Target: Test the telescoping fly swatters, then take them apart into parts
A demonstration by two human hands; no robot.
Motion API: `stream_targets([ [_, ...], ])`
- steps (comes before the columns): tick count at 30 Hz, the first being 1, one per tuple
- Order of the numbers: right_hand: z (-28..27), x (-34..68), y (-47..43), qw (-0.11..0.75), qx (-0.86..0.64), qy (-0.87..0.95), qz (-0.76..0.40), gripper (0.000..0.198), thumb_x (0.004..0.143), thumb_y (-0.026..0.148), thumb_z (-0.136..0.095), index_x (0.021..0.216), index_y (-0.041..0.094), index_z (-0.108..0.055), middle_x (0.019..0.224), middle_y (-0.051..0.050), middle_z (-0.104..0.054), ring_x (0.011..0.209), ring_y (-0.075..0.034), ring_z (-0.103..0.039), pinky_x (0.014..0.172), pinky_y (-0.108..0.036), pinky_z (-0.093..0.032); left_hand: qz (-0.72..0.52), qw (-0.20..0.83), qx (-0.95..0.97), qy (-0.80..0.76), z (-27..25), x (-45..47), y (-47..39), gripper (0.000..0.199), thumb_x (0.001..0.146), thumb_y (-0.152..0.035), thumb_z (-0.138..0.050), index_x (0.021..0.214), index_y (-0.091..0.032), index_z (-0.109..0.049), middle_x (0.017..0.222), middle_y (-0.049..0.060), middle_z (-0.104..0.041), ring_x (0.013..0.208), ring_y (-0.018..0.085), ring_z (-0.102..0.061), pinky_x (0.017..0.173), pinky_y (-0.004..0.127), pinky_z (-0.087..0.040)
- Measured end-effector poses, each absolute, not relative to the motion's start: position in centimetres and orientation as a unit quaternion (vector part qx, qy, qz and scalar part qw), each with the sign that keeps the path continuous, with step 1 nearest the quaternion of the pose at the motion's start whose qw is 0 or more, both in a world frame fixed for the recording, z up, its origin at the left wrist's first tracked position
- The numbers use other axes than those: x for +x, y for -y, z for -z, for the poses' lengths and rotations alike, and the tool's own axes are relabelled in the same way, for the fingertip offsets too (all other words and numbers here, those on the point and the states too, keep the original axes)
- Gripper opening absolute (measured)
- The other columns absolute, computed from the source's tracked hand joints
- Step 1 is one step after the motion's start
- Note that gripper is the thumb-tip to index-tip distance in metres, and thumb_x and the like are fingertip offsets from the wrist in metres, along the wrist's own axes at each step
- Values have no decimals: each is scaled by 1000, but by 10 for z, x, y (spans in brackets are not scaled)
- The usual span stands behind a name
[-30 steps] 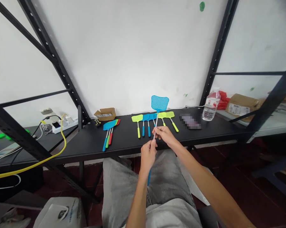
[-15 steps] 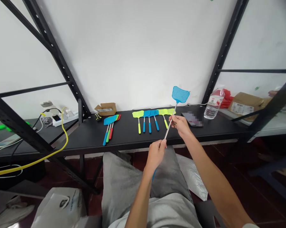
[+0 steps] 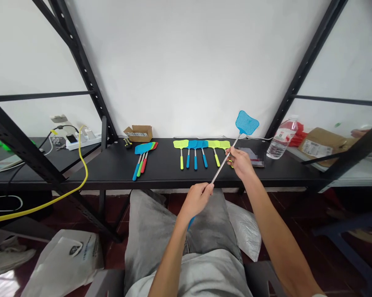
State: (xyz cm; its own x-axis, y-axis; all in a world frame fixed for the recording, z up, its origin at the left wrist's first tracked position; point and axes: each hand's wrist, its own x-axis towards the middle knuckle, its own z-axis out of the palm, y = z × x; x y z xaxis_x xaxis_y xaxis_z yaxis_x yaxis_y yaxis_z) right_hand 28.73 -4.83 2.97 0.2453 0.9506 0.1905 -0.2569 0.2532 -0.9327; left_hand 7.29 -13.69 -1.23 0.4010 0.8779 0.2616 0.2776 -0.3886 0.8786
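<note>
A blue fly swatter [image 3: 246, 123] with a long metal shaft is held up at a slant between my two hands. My left hand [image 3: 198, 199] is closed around its lower part, over my lap, and a bit of the blue handle shows below the wrist. Higher on the shaft, my right hand [image 3: 239, 161] pinches the metal with thumb and fingers. Behind them on the black table lies a row of shorter swatters, among them a yellow-green swatter [image 3: 181, 154] and a blue swatter [image 3: 195, 156]. To the left, blue, green and red swatters [image 3: 144, 148] overlap in a fan.
An open cardboard box [image 3: 139, 133] and a black-and-yellow clip [image 3: 127, 142] stand at the back left. A phone [image 3: 253, 158] and a water bottle [image 3: 283, 138] are at the right. Black shelf posts [image 3: 87, 70] flank the table [image 3: 161, 171]; a yellow cable [image 3: 85, 165] hangs left.
The swatter leans further right, its head now farther from the row. My left hand has shifted slightly left and lower; my right hand has moved a little right. The camera view has shifted somewhat.
</note>
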Motion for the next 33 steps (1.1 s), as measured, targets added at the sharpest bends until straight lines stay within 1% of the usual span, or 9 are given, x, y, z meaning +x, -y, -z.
stream_targets([
  [3, -32, 276, 52, 655, -403, 447, -457, 40, 64, 54, -80, 78, 18, -69, 77, -2, -63, 57, -9, -55, 46, -20, -38, -398, 411, 724, -385, 12, 67, 135, 44, 95, -51, -39, 68, -18, -51, 46, -5, -43, 45, 10, -39, 49, 21, -27],
  [6, -35, 262, 58, 610, -401, 501, -465, 39, 70, 55, -76, 81, 18, -70, 76, -3, -63, 57, -9, -54, 46, -20, -37, -423, 430, 699, -384, 12, 67, 132, 43, 94, -52, -41, 69, -18, -51, 44, -6, -40, 41, 9, -37, 46, 20, -26],
  [13, -34, 222, 71, 484, -398, 616, -478, 41, 74, 56, -70, 81, 15, -70, 72, -4, -65, 57, -10, -56, 47, -21, -39, -481, 487, 630, -366, 12, 63, 128, 41, 93, -55, -43, 75, -19, -50, 40, -8, -40, 32, 7, -34, 37, 18, -25],
  [16, -31, 210, 76, 422, -383, 663, -485, 42, 76, 55, -70, 84, 14, -70, 70, -4, -64, 57, -11, -56, 49, -21, -41, -500, 492, 609, -369, 12, 60, 126, 42, 92, -57, -44, 75, -19, -50, 39, -8, -41, 29, 7, -33, 33, 18, -24],
  [18, -30, 206, 78, 397, -372, 683, -488, 41, 77, 54, -70, 85, 14, -70, 69, -3, -63, 59, -11, -57, 51, -21, -42, -509, 494, 597, -375, 12, 58, 125, 44, 91, -60, -45, 75, -19, -50, 39, -8, -42, 28, 7, -33, 32, 18, -25],
  [20, -29, 204, 78, 392, -370, 688, -485, 41, 77, 54, -69, 83, 14, -69, 67, -3, -63, 60, -12, -58, 51, -21, -42, -511, 499, 591, -376, 13, 58, 124, 46, 90, -62, -45, 75, -19, -50, 39, -8, -41, 27, 7, -32, 32, 18, -24],
  [24, -27, 205, 75, 425, -380, 673, -472, 43, 76, 56, -69, 78, 14, -69, 63, -3, -62, 57, -11, -56, 49, -21, -40, -498, 508, 595, -373, 12, 60, 124, 48, 89, -64, -43, 73, -19, -47, 39, -10, -37, 28, 6, -29, 32, 18, -21],
  [28, -28, 206, 73, 455, -373, 657, -471, 42, 76, 57, -68, 74, 15, -70, 63, -3, -63, 57, -11, -56, 48, -21, -38, -504, 491, 603, -377, 8, 66, 126, 48, 91, -62, -41, 70, -20, -42, 40, -10, -33, 31, 5, -26, 35, 19, -20],
  [33, -36, 211, 76, 495, -382, 625, -467, 44, 72, 59, -70, 71, 15, -69, 60, -2, -61, 53, -10, -54, 47, -21, -36, -490, 483, 621, -375, 3, 73, 129, 47, 95, -60, -36, 70, -20, -41, 43, -8, -33, 36, 6, -26, 38, 21, -20],
])
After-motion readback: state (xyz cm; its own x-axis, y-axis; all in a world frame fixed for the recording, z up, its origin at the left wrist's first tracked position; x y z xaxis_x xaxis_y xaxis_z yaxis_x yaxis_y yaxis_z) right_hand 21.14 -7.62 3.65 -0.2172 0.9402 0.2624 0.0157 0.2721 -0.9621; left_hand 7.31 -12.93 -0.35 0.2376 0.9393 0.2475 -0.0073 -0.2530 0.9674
